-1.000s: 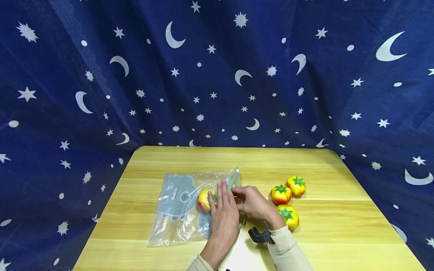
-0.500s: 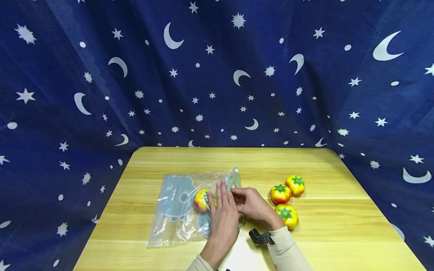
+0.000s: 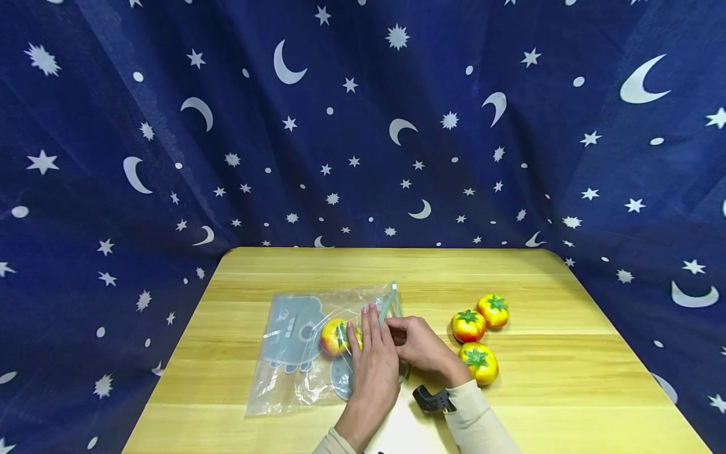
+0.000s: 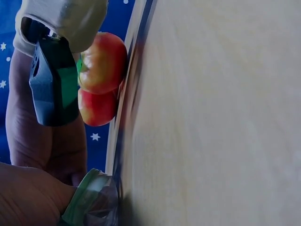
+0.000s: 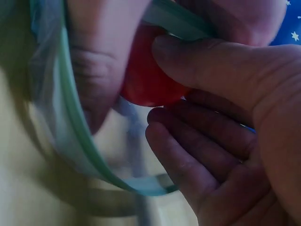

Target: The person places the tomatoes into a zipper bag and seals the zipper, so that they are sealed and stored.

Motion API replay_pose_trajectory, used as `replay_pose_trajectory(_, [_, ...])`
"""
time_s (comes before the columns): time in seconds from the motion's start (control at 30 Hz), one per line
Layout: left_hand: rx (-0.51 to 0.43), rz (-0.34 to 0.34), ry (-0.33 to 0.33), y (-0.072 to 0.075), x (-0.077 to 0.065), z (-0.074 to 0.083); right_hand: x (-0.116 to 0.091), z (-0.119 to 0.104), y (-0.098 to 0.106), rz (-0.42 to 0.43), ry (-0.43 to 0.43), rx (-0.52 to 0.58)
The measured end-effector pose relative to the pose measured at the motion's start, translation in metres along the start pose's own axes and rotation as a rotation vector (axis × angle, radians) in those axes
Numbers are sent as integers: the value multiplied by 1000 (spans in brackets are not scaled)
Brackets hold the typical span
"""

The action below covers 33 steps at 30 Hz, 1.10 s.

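A clear zip bag (image 3: 289,378) with a blue-grey print lies flat, its green-edged mouth facing right. Inside it, a yellow-red toy tomato (image 3: 333,337) shows left of my left hand (image 3: 375,369). That hand's straight fingers lie on top of the bag, while its thumb (image 5: 94,61) reaches into the mouth, so the upper side is held between them. At the opening, my right hand (image 3: 424,345) holds another red tomato (image 5: 148,70) between thumb and fingers; the head view hides this one. The green zip strip (image 5: 77,117) curves around the opening.
Three more toy tomatoes (image 3: 468,326) sit on the wooden table (image 3: 567,384), right of and behind the right hand. A black wrist-worn device (image 3: 432,399) is strapped to the right wrist. A dark blue curtain (image 3: 340,126) hangs beyond the table's far edge.
The tomato inside the bag has shifted a little to the left, away from the hands. Both hands keep nearly the same place at the bag's mouth.
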State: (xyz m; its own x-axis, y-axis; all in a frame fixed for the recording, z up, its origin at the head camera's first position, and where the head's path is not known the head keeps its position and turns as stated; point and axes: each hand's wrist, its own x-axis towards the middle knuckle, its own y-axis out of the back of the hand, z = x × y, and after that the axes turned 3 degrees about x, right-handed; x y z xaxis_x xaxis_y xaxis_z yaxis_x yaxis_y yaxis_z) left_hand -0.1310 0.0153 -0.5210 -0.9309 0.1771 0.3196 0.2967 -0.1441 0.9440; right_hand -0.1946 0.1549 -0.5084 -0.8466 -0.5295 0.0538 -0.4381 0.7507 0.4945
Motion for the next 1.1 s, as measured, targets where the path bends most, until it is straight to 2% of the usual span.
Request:
replay_pose_trajectory(0.2, [3,2,2,-1,0,-1,-9,-5,12,17,10,-68])
replay_pose_trajectory(0.43, [-11,-37,4,-1,0,0,-31,-16,40,-2,-19,-73])
replay_pose_trajectory(0.53, [-25,-41,0,0,0,1,-43,-20,54,14,-31,-113])
replay_pose_trajectory(0.67, [-37,-16,-5,0,-1,1,-59,-23,72,37,-14,-164])
replay_pose_trajectory(0.77, [-40,7,-12,0,-1,0,-71,-23,85,47,-13,-150])
replay_pose_trajectory(0.93, [-48,42,-23,0,0,-1,-91,-21,103,71,-49,-103])
replay_pose_trajectory(1.1, [-63,59,-23,1,1,-1,-109,-19,116,126,-78,-146])
